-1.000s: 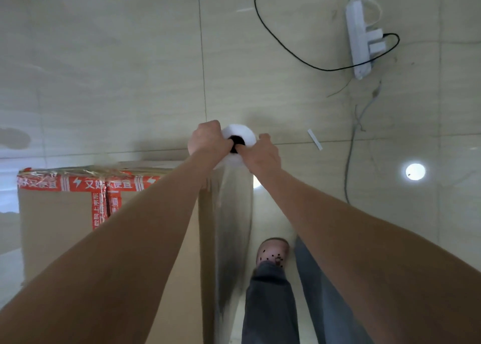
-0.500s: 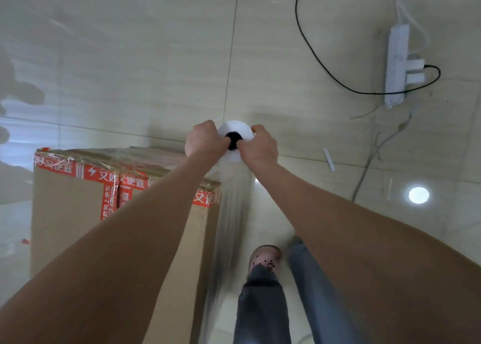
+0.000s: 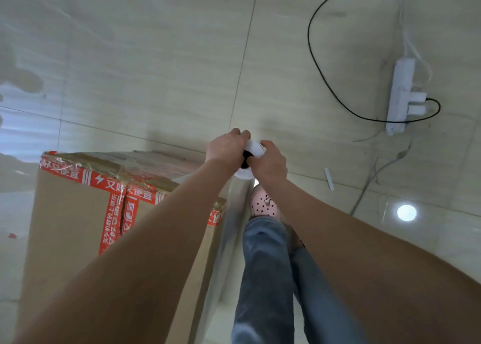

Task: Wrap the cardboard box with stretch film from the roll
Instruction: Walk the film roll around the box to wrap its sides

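Stretch film (image 3: 235,205), clear, now hugs a corner of the brown cardboard box (image 3: 70,213) (my left hand (image 3: 226,148) and right hand (image 3: 269,162) grip the white roll (image 3: 255,147)); wrapping advances.

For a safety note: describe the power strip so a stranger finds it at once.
On the floor, far right of the box, lies the power strip. It alone is a long white bar with plugs and a looping black cable.

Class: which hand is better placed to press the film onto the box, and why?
Probably the left hand: it grips the white stretch-film roll on the side nearest the brown cardboard box; the right hand is farther.
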The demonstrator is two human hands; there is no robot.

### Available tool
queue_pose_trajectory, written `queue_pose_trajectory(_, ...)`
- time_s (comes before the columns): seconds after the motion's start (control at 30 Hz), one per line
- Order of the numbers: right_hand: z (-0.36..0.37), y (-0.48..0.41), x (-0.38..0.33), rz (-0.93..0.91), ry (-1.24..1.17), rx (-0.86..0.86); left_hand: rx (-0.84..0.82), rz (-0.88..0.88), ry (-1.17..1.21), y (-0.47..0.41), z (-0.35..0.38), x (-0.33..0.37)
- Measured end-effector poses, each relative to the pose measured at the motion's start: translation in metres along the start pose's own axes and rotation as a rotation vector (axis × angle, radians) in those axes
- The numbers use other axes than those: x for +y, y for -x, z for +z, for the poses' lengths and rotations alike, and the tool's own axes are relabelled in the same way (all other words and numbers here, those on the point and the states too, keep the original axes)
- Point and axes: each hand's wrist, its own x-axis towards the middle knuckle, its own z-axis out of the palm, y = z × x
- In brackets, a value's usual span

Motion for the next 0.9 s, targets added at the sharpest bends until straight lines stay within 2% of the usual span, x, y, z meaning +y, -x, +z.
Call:
queue_pose_trajectory(0.1, -0.004, -0.011, -0.002, 0.029, 0.034, 0.025, 0.059, -0.001, -0.003, -0.012, -0.004, 0.003)
queue_pose_trajectory(0.2, -0.004, -0.018, -0.008, -0.006, 0.103, 0.044, 0.032, -0.030, 0.059, -0.018, -0.005, -0.002)
queue_pose_trajectory(0.43, 0.016, -0.028, -0.051, -0.167, 0.104, 0.025, 0.043, -0.349, 0.415, -0.024, -0.011, -0.049)
queue_pose_trajectory(0.5, 0.025, -0.030, -0.059, -0.105, 0.118, 0.010, 0.046, -0.441, 0.525, -0.025, -0.011, -0.064)
queue_pose_trajectory(0.63, 0.050, -0.032, -0.072, 0.092, 0.084, -0.130, 0.037, -0.597, 0.723, -0.020, -0.006, -0.093)
queue_pose_trajectory(0.77, 0.069, -0.035, -0.080, 0.022, 0.145, -0.081, 0.013, -0.556, 0.611, -0.018, -0.008, -0.110)
queue_pose_trajectory(0.9, 0.071, -0.037, -0.090, -0.070, 0.208, -0.086, 0.038, -0.422, 0.426, -0.027, -0.018, -0.114)
